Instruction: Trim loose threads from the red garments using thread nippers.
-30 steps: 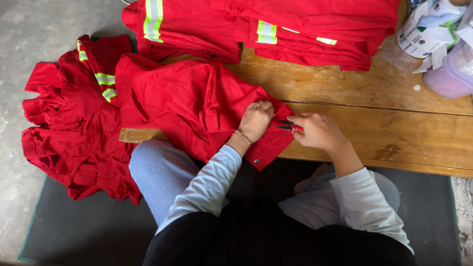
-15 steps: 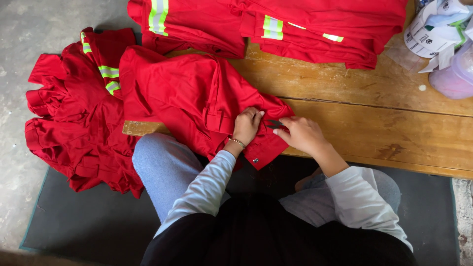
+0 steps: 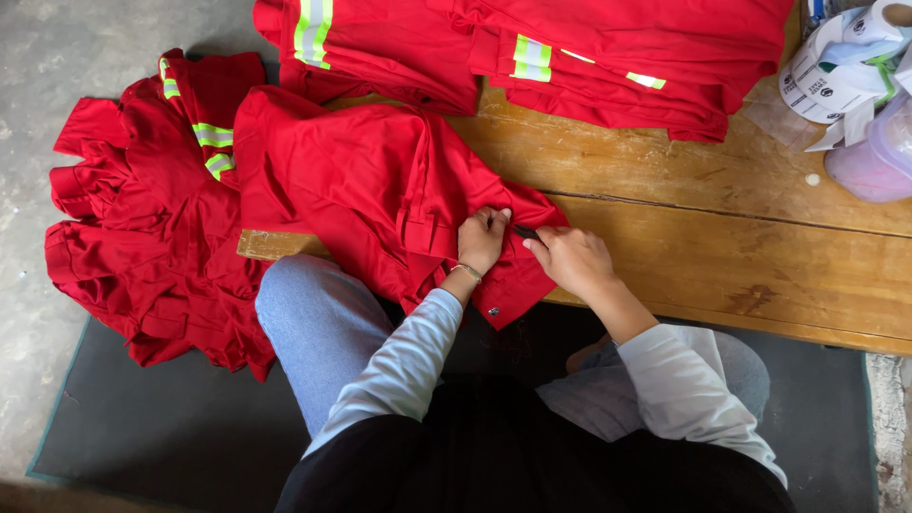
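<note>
A red work garment (image 3: 361, 190) lies spread over the near edge of a low wooden table (image 3: 741, 247), one corner with a snap hanging off the front. My left hand (image 3: 482, 239) pinches a fold of this red cloth near its right edge. My right hand (image 3: 570, 258) sits just beside it, closed on a small dark tool (image 3: 525, 232) whose tip touches the fabric next to my left fingers. A thin bracelet circles my left wrist.
Folded red garments with yellow-green reflective stripes (image 3: 532, 47) are stacked at the table's far side. A heap of more red garments (image 3: 142, 218) lies on the floor at left, partly on a dark mat (image 3: 171, 427). Label rolls (image 3: 836, 66) and a translucent tub (image 3: 879, 157) stand at the right.
My hands have shifted slightly left along the garment's edge and stay close together on the cloth. The view has drifted a little; the garment lies much as before.
</note>
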